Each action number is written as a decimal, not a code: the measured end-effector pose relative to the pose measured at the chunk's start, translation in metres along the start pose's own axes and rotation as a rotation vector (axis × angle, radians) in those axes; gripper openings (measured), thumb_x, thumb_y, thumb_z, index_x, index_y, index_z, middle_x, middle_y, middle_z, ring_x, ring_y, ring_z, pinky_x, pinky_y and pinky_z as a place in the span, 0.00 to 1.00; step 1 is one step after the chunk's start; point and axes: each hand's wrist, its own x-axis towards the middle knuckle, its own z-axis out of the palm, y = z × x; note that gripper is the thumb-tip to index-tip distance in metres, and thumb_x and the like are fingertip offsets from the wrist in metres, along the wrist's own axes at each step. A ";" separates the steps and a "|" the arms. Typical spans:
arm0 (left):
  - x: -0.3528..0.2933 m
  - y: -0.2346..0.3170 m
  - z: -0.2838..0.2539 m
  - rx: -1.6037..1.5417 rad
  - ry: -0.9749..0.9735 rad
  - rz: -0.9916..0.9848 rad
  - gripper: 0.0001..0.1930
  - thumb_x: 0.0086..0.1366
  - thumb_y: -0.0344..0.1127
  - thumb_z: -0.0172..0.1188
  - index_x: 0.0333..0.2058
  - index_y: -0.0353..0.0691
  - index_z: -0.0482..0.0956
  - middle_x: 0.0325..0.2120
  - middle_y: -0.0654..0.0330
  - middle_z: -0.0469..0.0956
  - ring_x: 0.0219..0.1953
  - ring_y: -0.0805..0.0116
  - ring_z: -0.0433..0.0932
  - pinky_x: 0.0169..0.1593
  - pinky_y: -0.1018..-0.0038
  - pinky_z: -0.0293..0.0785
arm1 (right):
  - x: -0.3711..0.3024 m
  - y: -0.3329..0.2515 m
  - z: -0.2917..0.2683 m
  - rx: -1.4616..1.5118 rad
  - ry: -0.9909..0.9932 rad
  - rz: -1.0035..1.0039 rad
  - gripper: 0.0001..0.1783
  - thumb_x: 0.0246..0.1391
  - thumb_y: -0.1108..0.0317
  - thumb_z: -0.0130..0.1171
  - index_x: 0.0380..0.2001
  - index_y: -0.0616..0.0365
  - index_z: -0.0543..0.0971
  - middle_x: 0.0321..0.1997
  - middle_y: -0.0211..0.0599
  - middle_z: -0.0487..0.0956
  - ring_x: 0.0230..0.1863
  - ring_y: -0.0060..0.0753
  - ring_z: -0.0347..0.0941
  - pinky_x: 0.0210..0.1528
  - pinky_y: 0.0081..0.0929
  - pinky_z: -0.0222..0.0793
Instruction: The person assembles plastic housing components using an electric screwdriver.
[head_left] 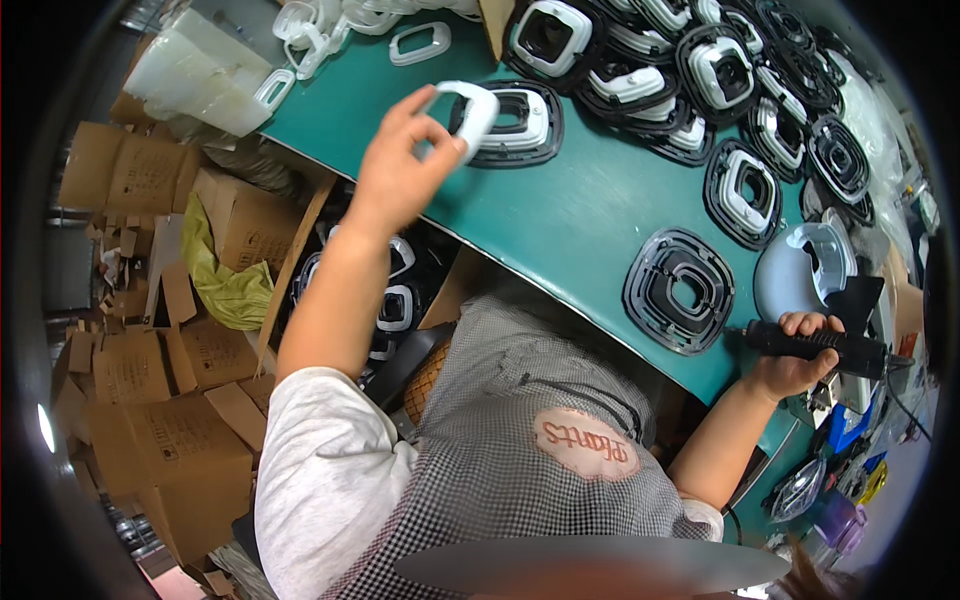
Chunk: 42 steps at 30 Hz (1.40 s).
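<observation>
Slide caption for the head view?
Left hand holds a white rounded plastic frame; right hand grips a black cylindrical handheld tool.

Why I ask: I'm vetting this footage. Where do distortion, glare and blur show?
Head view, edges: fisheye, the round image falling to black at the corners; head view, far left: a small white glare; head view, bottom: a smooth grey patch blurs out detail; head view, middle: the left hand, white frame and checked apron are clear enough to make out.

head: left fisheye, head-worn | faces down | close above checked apron (480, 470) and green table (590, 230)
</observation>
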 end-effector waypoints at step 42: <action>-0.007 0.060 0.089 0.013 -0.584 0.263 0.07 0.53 0.34 0.66 0.28 0.41 0.77 0.61 0.50 0.61 0.61 0.49 0.62 0.59 0.61 0.62 | 0.004 0.008 0.012 -0.081 0.124 -0.077 0.29 0.50 0.46 0.60 0.45 0.59 0.70 0.27 0.38 0.71 0.24 0.37 0.70 0.30 0.35 0.69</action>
